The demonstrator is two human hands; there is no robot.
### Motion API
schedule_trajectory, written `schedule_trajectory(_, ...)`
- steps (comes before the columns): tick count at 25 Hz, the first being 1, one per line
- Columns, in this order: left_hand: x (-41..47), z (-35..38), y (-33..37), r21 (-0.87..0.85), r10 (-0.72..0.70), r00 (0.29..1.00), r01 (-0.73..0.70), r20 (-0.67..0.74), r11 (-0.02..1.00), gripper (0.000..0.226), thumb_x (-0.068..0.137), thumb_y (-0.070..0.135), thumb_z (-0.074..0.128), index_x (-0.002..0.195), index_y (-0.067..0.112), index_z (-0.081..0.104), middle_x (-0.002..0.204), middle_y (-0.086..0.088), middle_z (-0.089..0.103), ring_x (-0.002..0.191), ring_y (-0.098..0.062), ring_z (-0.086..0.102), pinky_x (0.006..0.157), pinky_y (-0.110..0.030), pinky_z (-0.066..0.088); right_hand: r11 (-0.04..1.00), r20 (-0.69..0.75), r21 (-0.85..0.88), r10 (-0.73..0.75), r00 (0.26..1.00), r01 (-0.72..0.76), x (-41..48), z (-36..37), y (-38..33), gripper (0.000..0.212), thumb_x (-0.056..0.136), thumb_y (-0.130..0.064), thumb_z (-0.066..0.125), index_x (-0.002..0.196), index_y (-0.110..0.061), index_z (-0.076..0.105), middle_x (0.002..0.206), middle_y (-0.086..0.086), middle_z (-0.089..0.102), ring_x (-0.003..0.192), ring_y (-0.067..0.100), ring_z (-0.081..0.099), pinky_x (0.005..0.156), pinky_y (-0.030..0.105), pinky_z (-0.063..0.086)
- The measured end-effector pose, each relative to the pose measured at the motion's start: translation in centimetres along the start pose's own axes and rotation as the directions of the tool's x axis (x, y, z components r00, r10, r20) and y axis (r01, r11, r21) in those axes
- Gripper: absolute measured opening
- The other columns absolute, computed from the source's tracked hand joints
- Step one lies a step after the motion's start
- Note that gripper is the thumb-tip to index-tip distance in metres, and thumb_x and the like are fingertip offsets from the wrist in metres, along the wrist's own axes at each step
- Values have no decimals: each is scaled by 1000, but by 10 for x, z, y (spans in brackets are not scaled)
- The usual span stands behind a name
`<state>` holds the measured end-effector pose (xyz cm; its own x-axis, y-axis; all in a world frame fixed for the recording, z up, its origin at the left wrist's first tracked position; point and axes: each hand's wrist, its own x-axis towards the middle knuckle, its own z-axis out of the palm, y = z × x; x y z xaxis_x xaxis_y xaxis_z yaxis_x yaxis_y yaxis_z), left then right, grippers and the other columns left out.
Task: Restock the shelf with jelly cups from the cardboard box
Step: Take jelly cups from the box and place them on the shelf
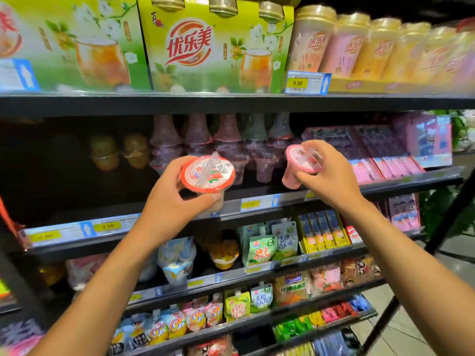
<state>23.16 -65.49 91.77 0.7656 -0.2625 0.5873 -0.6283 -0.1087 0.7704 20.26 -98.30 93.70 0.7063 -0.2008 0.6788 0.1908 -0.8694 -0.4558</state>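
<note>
In a dim shop aisle, the left hand (pixel 169 199) grips a red-lidded jelly cup (pixel 207 176) and the right hand (pixel 330 176) a pink jelly cup (pixel 295 168) at the black shelf (pixel 398 182) front edge.

On the top shelf (pixel 231 102), the boxed drink packs (pixel 218 44) stand to the left and a row of tall cups (pixel 359 44) to the right, a price tag (pixel 307 82) at the front edge between them. On the second shelf (pixel 385 185), stacked jelly cups (pixel 226 142) stand at the middle, paired cups (pixel 119 152) to their left, flat packets (pixel 372 155) to their right. In front of that shelf's front edge, the left hand (pixel 169 199) holds one jelly cup (pixel 208 176) and the right hand (pixel 331 173) another (pixel 295 165), just before the stacks; pouches (pixel 270 245) lie on the shelf below.
</note>
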Motion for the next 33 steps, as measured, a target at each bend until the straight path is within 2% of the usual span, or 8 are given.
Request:
schedule_trajectory(3,4,6,-6,37,-30,999,32,-40,999,81,59,45,85,132,28,55,121,17,67,111,-1,65,88,-11,48,957,130,-289,48,990,-8,32,5,25,55,69,-44,69,120,-34,52,117,-8,66,107,24,64,83,42,51)
schedule_trajectory(5,7,10,-9,68,-36,997,41,-64,997,81,59,47,85,132,27,55,124,14,67,112,-2,65,89,-11,48,885,199,-464,62,978,38,50,13,36,44,70,-49,68,99,-23,48,95,-1,63,97,30,65,80,42,42)
schedule_trajectory(8,11,13,-13,117,-52,995,62,-90,991,76,69,27,93,134,26,55,125,13,66,113,-3,64,90,-12,48,823,282,-565,124,951,60,68,26,46,41,73,-50,67,72,-18,42,68,-3,47,77,31,58,80,43,31)
schedule_trajectory(11,14,11,-13,138,-61,992,76,-110,987,70,75,15,89,136,25,55,126,14,67,114,-1,64,93,-15,49,791,295,-610,178,939,42,78,35,51,41,76,-50,68,64,-17,47,71,3,58,76,31,57,79,41,31)
schedule_trajectory(14,17,7,-13,155,-62,990,82,-126,985,69,76,13,88,136,24,55,126,13,67,115,0,63,92,-12,49,798,300,-602,210,931,14,86,40,57,34,78,-46,68,100,-19,64,107,13,70,105,32,63,86,38,39)
schedule_trajectory(16,20,3,-14,151,-63,989,83,-131,985,69,76,12,88,136,23,56,126,12,67,114,-1,64,89,-11,49,834,317,-551,189,929,18,88,43,59,59,73,-41,70,130,-32,54,124,12,65,117,31,59,95,39,44)
schedule_trajectory(29,42,-48,-24,40,-144,982,150,-122,988,74,67,38,94,129,22,59,120,3,71,106,-10,70,88,-30,58,753,405,-651,240,882,94,97,37,37,53,86,-42,57,136,-25,56,139,10,58,129,31,51,109,40,37)
schedule_trajectory(33,62,-80,-39,153,-229,965,247,-131,957,76,64,52,94,125,20,61,117,2,74,108,-14,72,96,-45,57,883,312,-440,-17,950,161,88,42,-11,64,74,-38,52,138,-31,51,143,5,51,134,30,40,103,45,37)
